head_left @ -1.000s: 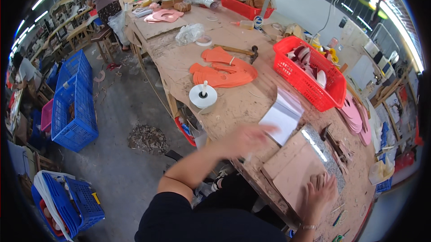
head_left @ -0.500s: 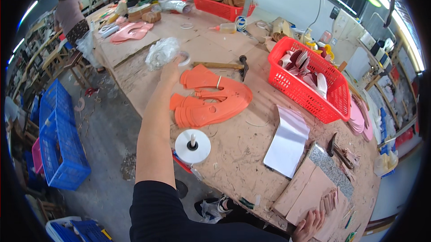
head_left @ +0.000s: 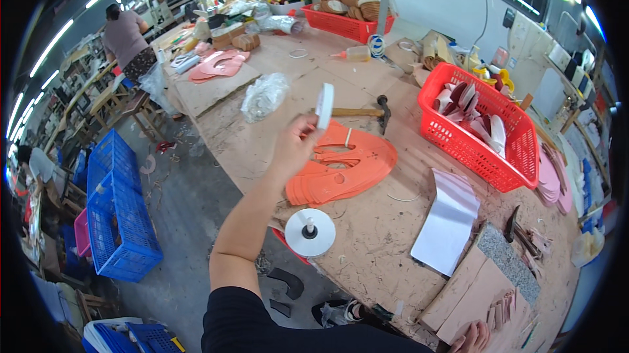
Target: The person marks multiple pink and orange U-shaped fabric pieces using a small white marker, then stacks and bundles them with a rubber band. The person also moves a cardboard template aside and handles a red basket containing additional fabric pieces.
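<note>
My left hand (head_left: 295, 146) is raised above the bench, pinching a roll of white tape (head_left: 325, 106) turned edge-on. Beneath and beside that forearm lies a stack of orange cut-out pieces (head_left: 357, 173), with a pale band around it. A hammer (head_left: 359, 112) with a wooden handle rests just behind the stack. At the lower right, my right hand (head_left: 472, 338) lies with fingers apart on a pinkish board (head_left: 458, 284), partly cut off by the picture's edge. Several small pinkish strips (head_left: 501, 310) sit by its fingertips.
A white disc with a central spindle (head_left: 310, 232) stands at the bench's near edge. Crumpled clear plastic (head_left: 265, 97) lies farther left. A red basket of shoe parts (head_left: 481, 146), white sheet (head_left: 445, 228) and second hammer (head_left: 517, 227) occupy the right. Blue crates (head_left: 124, 222) stand on the floor.
My left hand has lifted the tape roll off the bench and drawn it nearer, turning it upright. The view has shifted, while my right hand stays on the board.
</note>
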Motion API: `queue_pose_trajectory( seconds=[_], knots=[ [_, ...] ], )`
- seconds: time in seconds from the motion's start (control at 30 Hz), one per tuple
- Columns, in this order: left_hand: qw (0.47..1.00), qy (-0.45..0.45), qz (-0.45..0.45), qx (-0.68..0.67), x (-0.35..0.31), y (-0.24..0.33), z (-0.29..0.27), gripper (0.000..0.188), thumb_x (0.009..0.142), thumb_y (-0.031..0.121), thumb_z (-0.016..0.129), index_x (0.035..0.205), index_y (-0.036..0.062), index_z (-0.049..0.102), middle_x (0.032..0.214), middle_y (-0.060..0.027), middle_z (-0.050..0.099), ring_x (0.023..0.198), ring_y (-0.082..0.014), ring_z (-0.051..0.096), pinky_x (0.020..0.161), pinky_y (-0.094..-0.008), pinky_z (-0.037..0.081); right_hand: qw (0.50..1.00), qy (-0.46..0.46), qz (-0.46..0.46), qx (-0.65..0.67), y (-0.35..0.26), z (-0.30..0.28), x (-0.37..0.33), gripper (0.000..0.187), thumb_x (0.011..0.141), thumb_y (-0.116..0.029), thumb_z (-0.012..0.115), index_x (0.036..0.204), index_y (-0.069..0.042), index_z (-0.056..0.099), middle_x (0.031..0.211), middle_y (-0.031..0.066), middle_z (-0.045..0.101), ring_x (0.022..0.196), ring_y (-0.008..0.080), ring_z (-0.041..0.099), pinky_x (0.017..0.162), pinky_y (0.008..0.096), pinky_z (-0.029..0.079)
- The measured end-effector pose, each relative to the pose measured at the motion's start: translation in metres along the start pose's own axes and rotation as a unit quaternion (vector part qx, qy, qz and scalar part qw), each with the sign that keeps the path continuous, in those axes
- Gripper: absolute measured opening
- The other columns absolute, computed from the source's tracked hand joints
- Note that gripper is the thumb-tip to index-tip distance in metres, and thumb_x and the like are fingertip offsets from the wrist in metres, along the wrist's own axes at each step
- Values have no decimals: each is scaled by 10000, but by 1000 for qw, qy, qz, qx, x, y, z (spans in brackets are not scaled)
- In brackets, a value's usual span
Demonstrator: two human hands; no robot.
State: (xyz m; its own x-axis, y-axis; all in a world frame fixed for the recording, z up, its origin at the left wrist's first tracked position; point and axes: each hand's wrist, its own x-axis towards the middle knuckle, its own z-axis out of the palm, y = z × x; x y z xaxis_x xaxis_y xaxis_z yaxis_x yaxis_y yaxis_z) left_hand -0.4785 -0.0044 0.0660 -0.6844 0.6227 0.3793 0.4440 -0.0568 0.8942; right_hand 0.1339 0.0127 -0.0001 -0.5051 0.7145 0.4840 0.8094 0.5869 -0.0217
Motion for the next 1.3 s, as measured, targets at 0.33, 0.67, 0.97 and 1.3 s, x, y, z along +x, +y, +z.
queue_pose_trajectory(
  seconds=[0.33, 0.67, 0.97, 1.3],
  knots=[
    [997, -7, 30, -73, -75, 65, -7, 175, 905, 75, 667, 1066, 11, 644, 981, -38, 592, 819, -105, 610, 721, -249, 498, 999, 26, -18, -18, 4, 4, 2, 392, 983, -361, 453, 1185, -87, 648, 1206, 126, 628, 1181, 354, 557, 1011, 486, 412],
    [938, 18, 95, 333, -41, -28, -47, 298, 843, 33, 672, 1138, 18, 633, 1139, -154, 634, 925, -307, 660, 805, -359, 520, 998, -29, 44, 26, 2, 3, -2, 401, 861, -284, 498, 1128, -2, 599, 1228, 206, 543, 1227, 397, 472, 1101, 574, 245],
    [927, -269, 127, 230, -65, 138, 100, 245, 827, 129, 713, 1054, 36, 698, 944, -146, 705, 880, -249, 688, 764, -341, 526, 996, -39, 28, 81, 15, 2, -8, 390, 833, -312, 615, 1144, -77, 619, 1246, 151, 546, 1248, 392, 460, 1100, 653, 187],
    [837, -434, 278, 183, -40, 211, 375, 351, 778, 300, 755, 1018, 49, 702, 942, -155, 699, 935, -305, 668, 849, -418, 520, 974, -145, 14, 176, 133, -27, 17, 757, 733, -586, 730, 1303, -119, 561, 1416, 127, 437, 1406, 405, 261, 1096, 692, 7]
  ],
)
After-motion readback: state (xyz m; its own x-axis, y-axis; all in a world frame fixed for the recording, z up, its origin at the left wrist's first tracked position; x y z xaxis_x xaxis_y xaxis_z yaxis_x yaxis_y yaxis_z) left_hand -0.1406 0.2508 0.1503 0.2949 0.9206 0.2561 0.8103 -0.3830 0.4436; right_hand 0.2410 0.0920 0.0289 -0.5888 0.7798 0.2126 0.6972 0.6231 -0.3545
